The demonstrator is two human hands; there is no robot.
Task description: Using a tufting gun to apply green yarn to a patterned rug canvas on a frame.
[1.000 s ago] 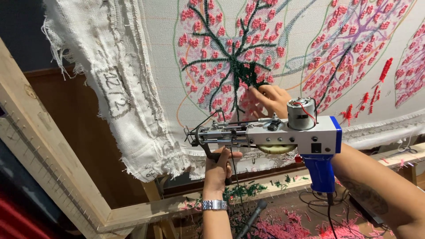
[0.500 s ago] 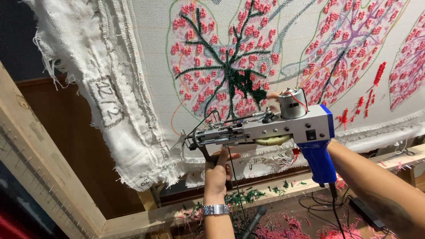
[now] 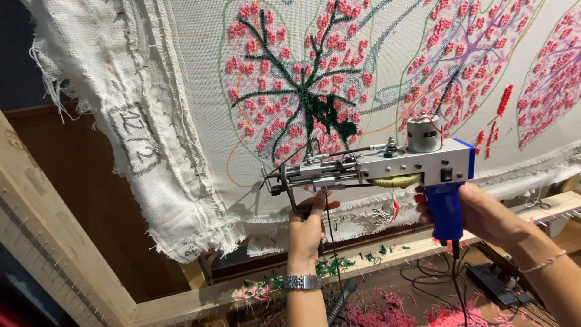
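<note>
A silver tufting gun (image 3: pixel 375 165) with a blue grip and a round motor on top is held level in front of a stretched white cloth (image 3: pixel 200 79). My right hand (image 3: pixel 484 215) is closed around the blue grip. My left hand (image 3: pixel 307 224), with a metal watch at the wrist, grips the black front handle under the gun's nose. The needle end points left, just off the cloth below a leaf motif (image 3: pixel 290 91) tufted in pink dots and dark green veins.
The cloth hangs on a wooden frame (image 3: pixel 54 254) with tack strips along the left and bottom rails. More pink leaf motifs (image 3: pixel 460 54) lie to the right. Pink and green yarn scraps (image 3: pixel 393 312), black cables and a power strip (image 3: pixel 496 281) lie on the floor below.
The gun has dropped away from the green veins and now sits lower and level. My right hand has left the cloth and now holds the blue grip.
</note>
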